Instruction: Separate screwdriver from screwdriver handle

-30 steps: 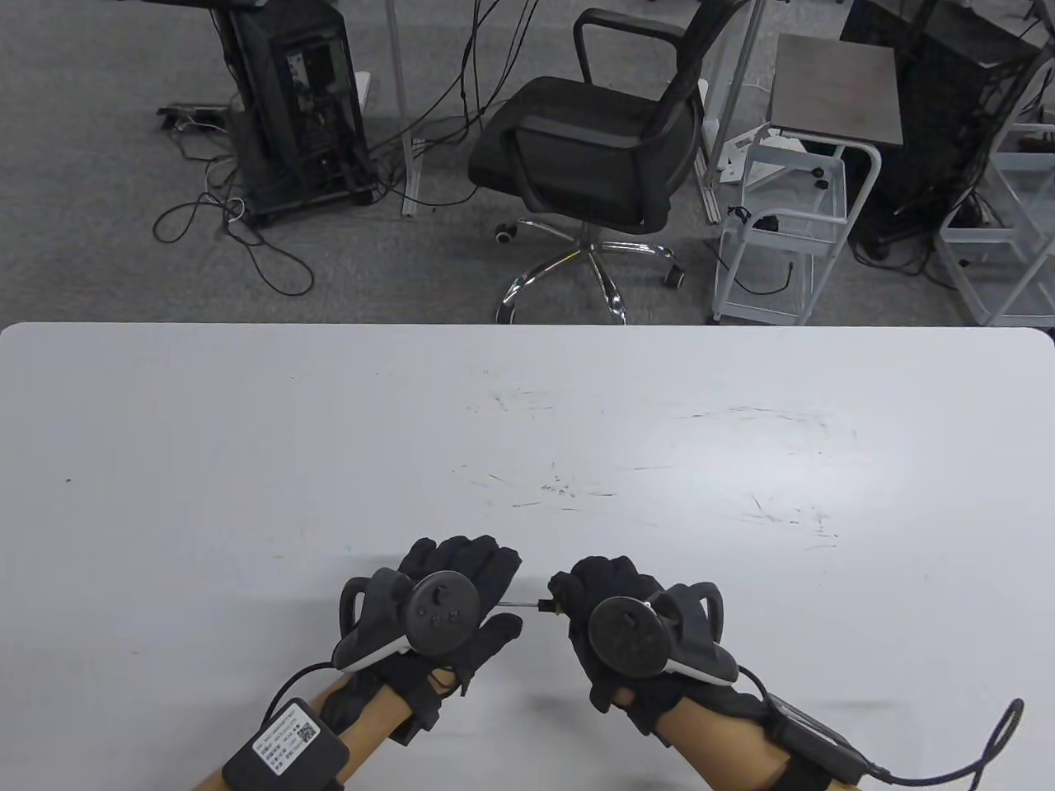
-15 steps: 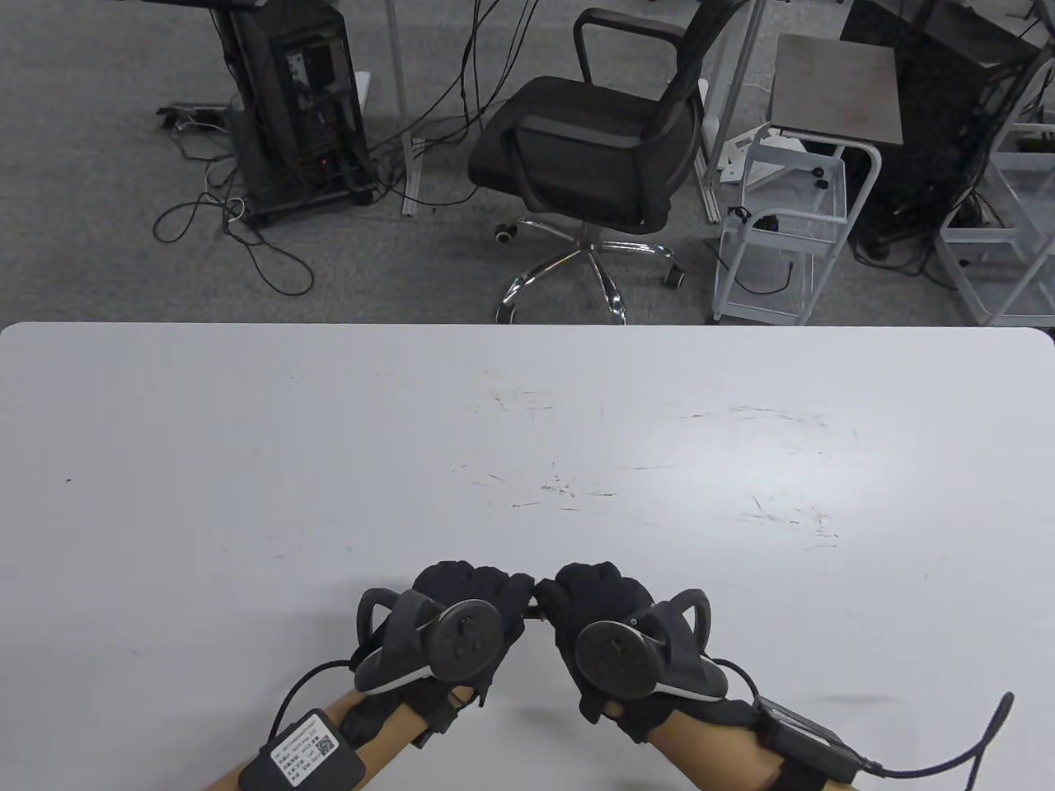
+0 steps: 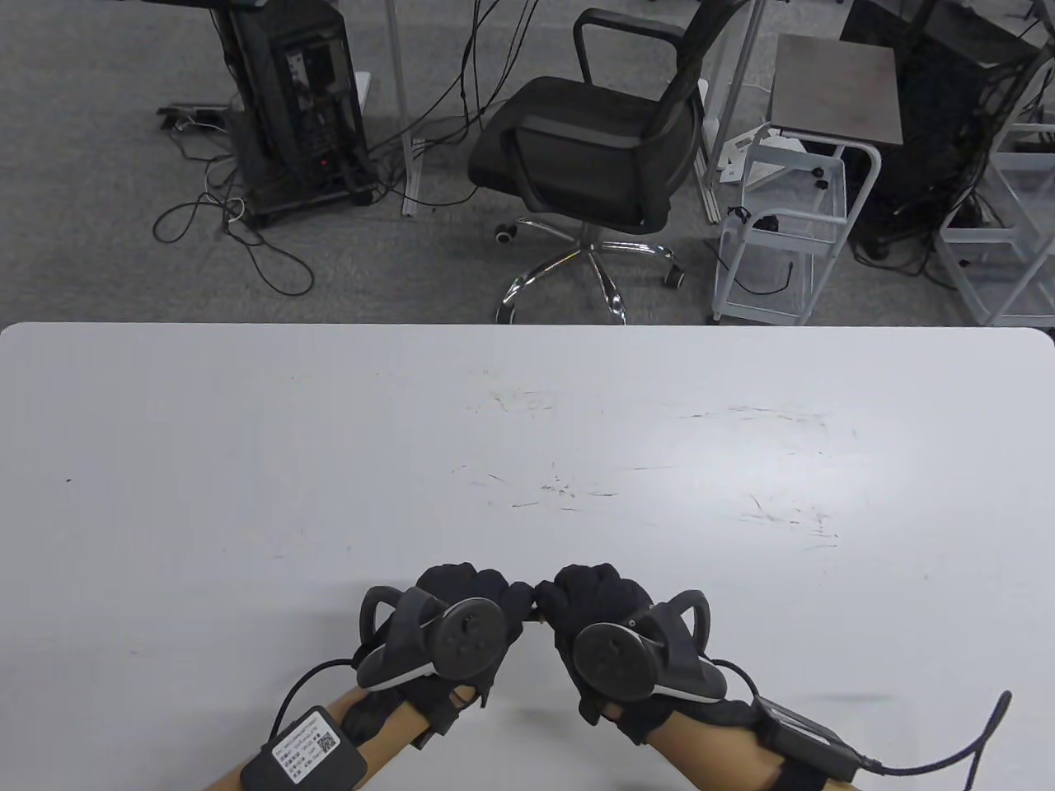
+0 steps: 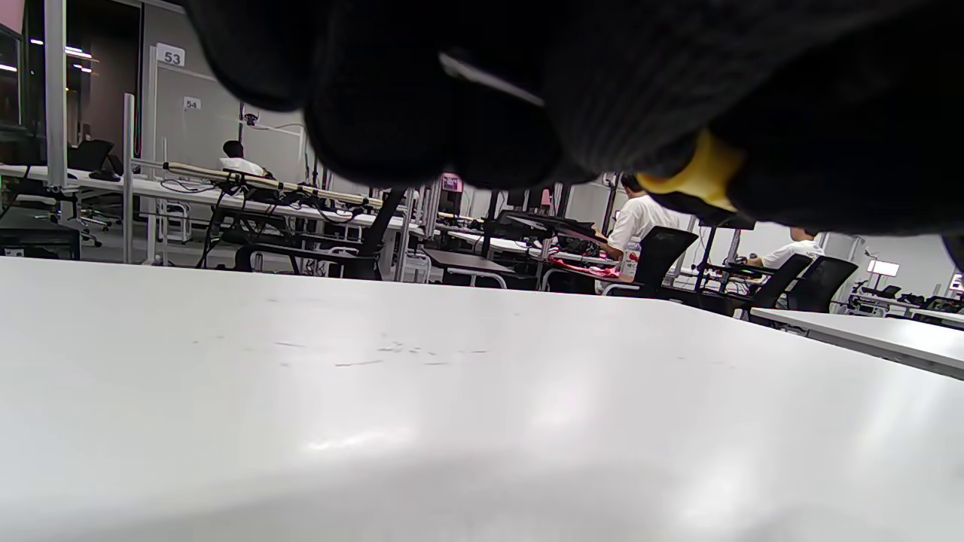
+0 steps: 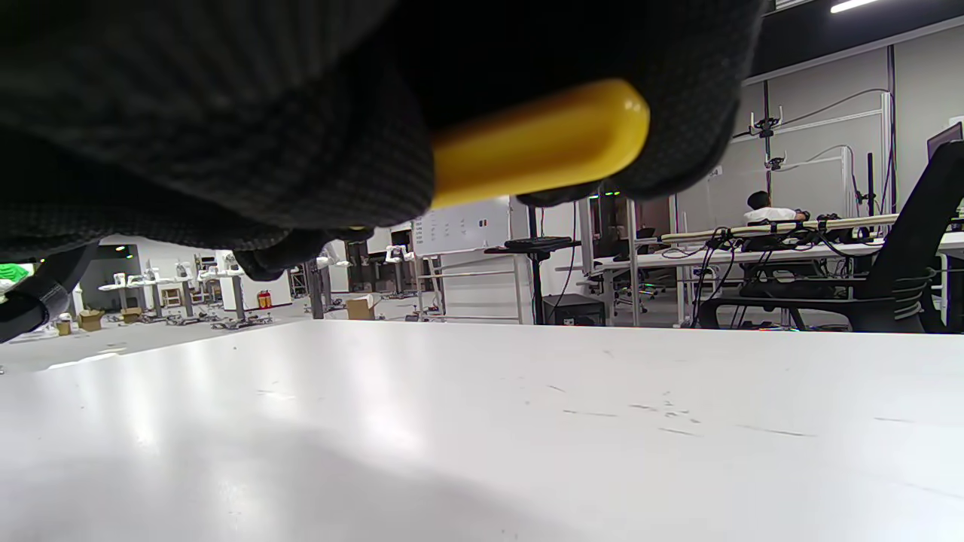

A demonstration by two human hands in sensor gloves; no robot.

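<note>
Both gloved hands are fisted side by side, just above the white table [image 3: 247, 461] near its front edge. My right hand [image 3: 589, 597] grips the yellow screwdriver handle [image 5: 542, 143], whose rounded end sticks out of the fist in the right wrist view. My left hand [image 3: 478, 597] grips the thin metal shaft [image 4: 489, 79]; a bit of the yellow handle [image 4: 700, 177] shows beside it in the left wrist view. In the table view only a short dark piece of the screwdriver [image 3: 534, 612] shows between the touching fists. The joint between shaft and handle is hidden.
The table surface has faint scuff marks [image 3: 560, 490] in its middle. Beyond the far edge stand a black office chair [image 3: 593, 148], a white cart [image 3: 783, 239] and a computer tower [image 3: 297, 99] on the floor.
A second ago the hands were apart with the bare shaft visible between them. They have since come together and touch, hiding the shaft. Hardly any motion over the last half second.
</note>
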